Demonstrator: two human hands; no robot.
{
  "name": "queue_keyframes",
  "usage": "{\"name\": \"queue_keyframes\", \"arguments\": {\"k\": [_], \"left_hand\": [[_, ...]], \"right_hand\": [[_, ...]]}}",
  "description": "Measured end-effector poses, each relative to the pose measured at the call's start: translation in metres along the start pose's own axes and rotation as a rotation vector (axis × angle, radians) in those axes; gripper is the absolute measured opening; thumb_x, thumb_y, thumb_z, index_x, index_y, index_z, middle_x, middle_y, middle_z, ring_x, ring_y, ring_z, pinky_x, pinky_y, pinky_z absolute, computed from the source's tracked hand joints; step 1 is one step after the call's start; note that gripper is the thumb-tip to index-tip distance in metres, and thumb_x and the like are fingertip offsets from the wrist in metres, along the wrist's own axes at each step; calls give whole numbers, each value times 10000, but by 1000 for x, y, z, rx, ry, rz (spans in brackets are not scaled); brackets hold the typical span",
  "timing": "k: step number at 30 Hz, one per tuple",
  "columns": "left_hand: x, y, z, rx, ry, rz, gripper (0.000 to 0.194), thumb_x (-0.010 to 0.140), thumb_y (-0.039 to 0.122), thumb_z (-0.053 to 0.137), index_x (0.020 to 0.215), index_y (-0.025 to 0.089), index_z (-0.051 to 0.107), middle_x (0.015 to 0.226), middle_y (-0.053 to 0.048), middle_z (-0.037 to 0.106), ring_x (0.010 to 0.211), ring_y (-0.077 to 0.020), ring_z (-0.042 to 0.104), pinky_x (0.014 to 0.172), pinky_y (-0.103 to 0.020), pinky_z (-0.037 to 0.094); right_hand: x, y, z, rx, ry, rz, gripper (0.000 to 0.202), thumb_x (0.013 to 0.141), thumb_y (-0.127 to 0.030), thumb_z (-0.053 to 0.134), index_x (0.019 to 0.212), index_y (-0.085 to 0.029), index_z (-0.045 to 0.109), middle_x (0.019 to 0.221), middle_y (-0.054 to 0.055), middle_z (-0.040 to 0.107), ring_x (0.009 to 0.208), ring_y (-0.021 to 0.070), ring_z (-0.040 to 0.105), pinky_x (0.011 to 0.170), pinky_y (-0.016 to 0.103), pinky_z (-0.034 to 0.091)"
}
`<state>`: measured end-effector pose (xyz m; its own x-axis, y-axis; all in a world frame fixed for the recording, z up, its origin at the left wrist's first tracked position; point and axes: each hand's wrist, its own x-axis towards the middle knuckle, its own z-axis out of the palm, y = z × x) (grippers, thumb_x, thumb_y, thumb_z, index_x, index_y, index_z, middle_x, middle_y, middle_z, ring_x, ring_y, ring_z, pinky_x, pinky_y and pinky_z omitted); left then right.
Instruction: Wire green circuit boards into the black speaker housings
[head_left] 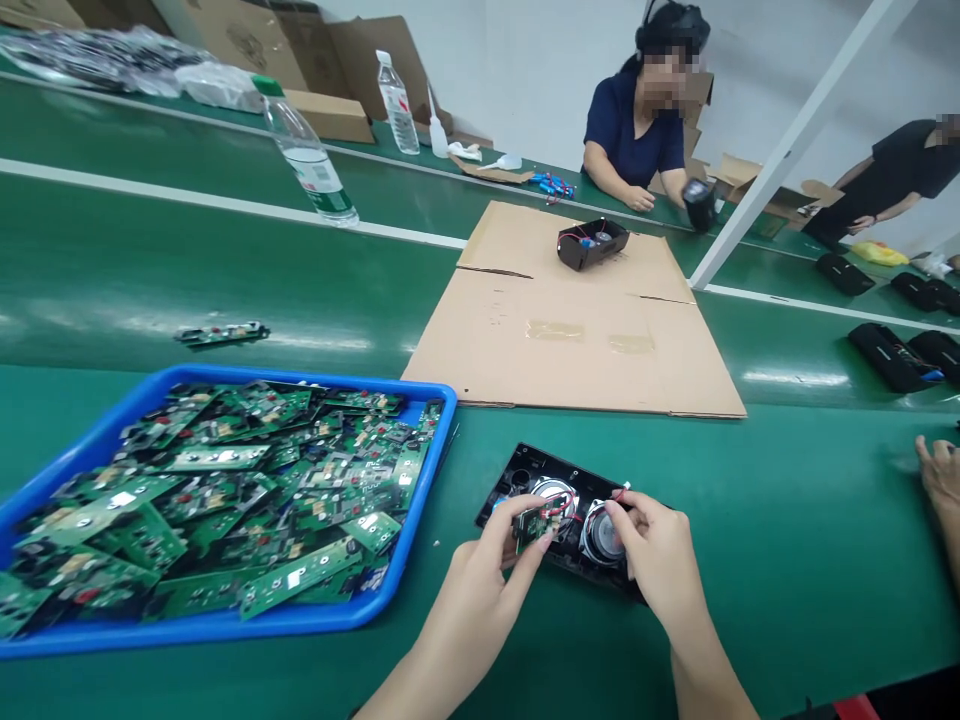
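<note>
"Since head view is all we've got, what are the fingers doing?"

"Left hand (491,560): thumb and fingers clamped on a small circuit board (534,527), held over the black panel (574,556). Right hand (660,545): thumb and index pinched on what looks like a white plug (625,487), near the right speaker (602,535); too small to tell exactly how."

"Where's the panel?"

"On the green bench (757,560), between the hands and the cardboard sheet (577,375), right of the blue tray (429,490)."

"Doing it well?"

"I'd say grip board edges, not components. Hold the plug by its housing, leave the red wires (560,507) slack, check orientation before pressing, keep fingertips off the speaker."
</note>
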<state>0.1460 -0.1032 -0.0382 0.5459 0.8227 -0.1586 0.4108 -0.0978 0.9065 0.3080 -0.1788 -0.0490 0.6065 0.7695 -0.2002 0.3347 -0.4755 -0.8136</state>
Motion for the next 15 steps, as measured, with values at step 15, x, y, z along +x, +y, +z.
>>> {"name": "queue_keyframes", "arguments": {"k": [15], "left_hand": [[5, -7, 20, -24, 84, 9, 234, 823, 347, 445, 1009, 216, 497, 883, -64, 723, 760, -224, 687, 626, -320, 540]], "right_hand": [[-15, 4, 18, -77, 196, -621, 130, 853, -172, 501, 817, -161, 625, 692, 27, 635, 562, 116, 581, 530, 218, 495]]}}
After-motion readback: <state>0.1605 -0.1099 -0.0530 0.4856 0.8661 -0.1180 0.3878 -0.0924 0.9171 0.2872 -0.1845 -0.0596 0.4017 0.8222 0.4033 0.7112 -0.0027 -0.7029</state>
